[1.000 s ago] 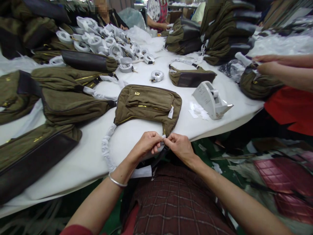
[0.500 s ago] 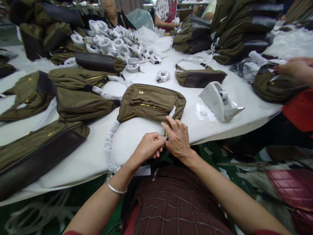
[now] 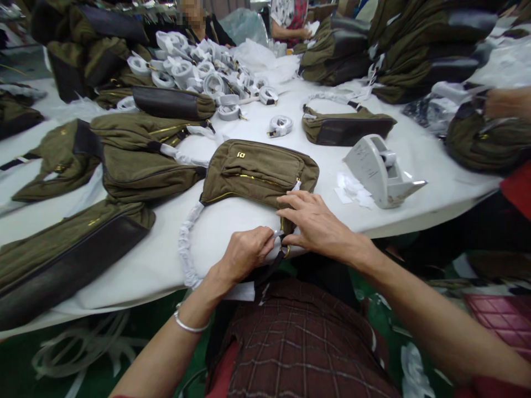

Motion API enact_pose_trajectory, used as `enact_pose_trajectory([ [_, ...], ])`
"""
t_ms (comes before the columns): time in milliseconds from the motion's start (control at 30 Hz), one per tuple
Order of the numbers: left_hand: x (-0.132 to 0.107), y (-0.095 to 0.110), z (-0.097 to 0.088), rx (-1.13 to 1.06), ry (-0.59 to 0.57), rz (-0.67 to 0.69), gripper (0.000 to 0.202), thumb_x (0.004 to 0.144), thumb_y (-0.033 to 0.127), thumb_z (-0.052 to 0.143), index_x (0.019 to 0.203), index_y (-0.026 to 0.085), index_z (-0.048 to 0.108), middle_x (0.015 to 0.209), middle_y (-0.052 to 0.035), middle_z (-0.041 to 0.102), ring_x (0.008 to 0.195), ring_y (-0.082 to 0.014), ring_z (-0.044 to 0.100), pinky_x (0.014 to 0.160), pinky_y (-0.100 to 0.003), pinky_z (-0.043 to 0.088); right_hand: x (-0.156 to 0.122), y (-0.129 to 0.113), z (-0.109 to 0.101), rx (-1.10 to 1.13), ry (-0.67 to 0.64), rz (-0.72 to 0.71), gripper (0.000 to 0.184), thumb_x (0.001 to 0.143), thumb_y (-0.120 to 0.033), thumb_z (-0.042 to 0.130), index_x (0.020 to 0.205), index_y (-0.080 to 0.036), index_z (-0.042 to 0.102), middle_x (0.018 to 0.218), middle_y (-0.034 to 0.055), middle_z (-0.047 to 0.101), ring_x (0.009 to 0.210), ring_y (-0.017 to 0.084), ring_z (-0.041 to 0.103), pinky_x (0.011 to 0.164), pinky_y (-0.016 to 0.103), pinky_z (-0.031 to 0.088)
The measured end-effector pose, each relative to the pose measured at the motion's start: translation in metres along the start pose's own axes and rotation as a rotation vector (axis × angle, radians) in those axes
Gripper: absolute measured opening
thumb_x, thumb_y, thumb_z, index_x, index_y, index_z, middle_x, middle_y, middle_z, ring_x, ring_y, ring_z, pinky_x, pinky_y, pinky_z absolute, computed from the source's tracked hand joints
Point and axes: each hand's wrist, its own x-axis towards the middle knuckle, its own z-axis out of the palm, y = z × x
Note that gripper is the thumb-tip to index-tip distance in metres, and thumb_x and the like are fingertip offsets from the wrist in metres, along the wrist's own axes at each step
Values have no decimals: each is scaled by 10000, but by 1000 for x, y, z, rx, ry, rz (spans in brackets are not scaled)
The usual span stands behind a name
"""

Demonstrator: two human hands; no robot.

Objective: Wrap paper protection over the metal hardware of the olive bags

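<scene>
An olive canvas shoulder bag lies in front of me with gold zippers and a small gold emblem. Its strap, wrapped in white, curves down on the left toward the table edge. My left hand is closed in a pinch on a small white-wrapped zipper pull near the bag's lower right end. My right hand lies over that same end, fingers stretched out and apart, fingertips touching the cloth. A gold ring on a dark strap end shows just below the hands.
Right of the bag stands a grey tape dispenser beside white paper slips. Several olive bags lie at left, and more are stacked behind. Wrapped straps are heaped at the back. A co-worker's hand is at far right.
My right hand has opened out, its fingers stretching over the bag's end. My left hand still pinches at the zipper pull. The gold ring has come into sight, and the view has shifted slightly.
</scene>
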Motion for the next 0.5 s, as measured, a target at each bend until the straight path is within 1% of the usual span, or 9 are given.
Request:
enact_pose_trajectory([
  [67,0,-1,0,37,26,57,232,977,247,444,820,168,595,721,-3,655,612,-114,594,566,-227,381,8,5,-3,25,-46,-81,485,748,-404,784,1152,-154,688,1407,132,523,1363,322,350,1093,468,271],
  [100,0,-2,0,57,35,78,230,978,242,443,817,169,591,716,-1,647,610,-113,590,564,-228,380,14,8,-3,44,-88,-112,454,752,-400,781,1127,-157,703,1399,131,535,1369,322,351,1105,474,249],
  [167,2,-2,0,99,51,107,224,978,228,440,815,171,584,697,4,629,591,-112,575,548,-229,371,25,11,-1,88,-184,-151,307,766,-354,772,1021,-185,746,1332,104,597,1330,310,411,1096,474,246],
  [233,4,-2,-1,128,63,126,228,977,206,423,813,176,578,677,9,609,568,-110,557,526,-227,359,34,13,-1,117,-248,-163,133,777,-280,754,890,-213,771,1195,68,678,1257,281,486,1064,447,270],
  [300,5,-2,-3,137,75,147,245,976,181,396,804,184,569,660,14,588,544,-110,542,508,-224,354,39,13,-4,116,-276,-148,49,775,-233,735,801,-215,774,1011,50,729,1146,245,560,1013,401,307],
  [367,4,-3,-5,125,91,182,254,969,161,375,804,195,566,654,18,574,515,-110,530,490,-225,357,42,11,-10,91,-299,-130,77,776,-253,725,817,-208,774,890,43,736,1035,215,603,958,366,338],
  [400,3,-5,-4,122,120,199,254,963,153,371,805,202,564,642,21,565,491,-110,519,469,-227,350,44,9,-13,69,-317,-131,127,777,-291,725,858,-207,773,887,42,738,1010,211,608,938,361,350],
  [433,2,-7,-2,103,143,229,240,951,145,374,827,209,569,644,22,567,482,-109,523,458,-225,353,45,8,-16,37,-332,-145,194,781,-339,719,917,-208,767,925,44,739,1018,218,603,929,365,358],
  [500,1,-14,7,44,147,251,199,915,137,408,909,229,584,676,23,587,502,-108,556,457,-208,379,50,6,-21,-67,-404,-163,247,784,-369,701,970,-215,753,1012,50,732,1056,250,581,910,394,375],
])
